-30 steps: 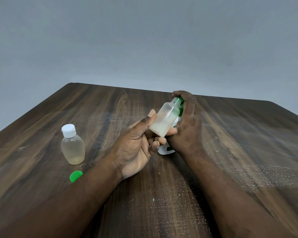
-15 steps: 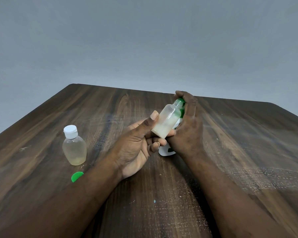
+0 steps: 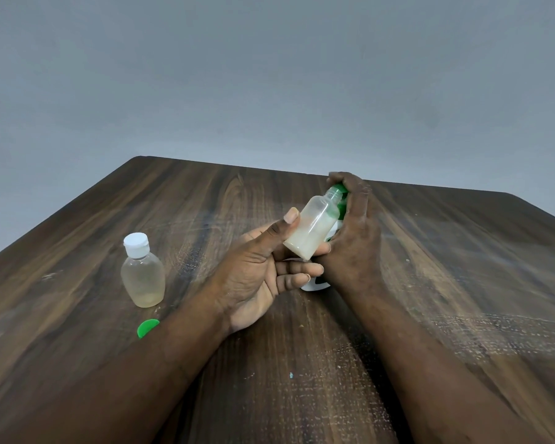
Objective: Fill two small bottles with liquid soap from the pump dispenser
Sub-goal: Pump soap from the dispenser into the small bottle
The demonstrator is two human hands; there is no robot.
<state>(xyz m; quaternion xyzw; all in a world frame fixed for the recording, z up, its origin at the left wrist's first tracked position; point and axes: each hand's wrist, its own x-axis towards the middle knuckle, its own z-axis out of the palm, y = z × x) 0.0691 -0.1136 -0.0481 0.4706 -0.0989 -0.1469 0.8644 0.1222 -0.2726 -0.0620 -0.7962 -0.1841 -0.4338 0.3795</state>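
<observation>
Bottle [image 3: 313, 225] unmoved, tilted at pump [image 3: 339, 189]; L fingers [image 3: 290, 216] hold it, R hand [image 3: 354, 232] grips pump.

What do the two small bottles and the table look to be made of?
Held bottle: likely frosted translucent plastic; milky liquid shows through its wall.
Capped bottle: clearer plastic, smooth, with an opaque white cap; pale liquid visible at the bottom.
Table: dark wood-grain surface, matte and scuffed with pale scratches; solid wood or laminate, cannot tell.
</observation>
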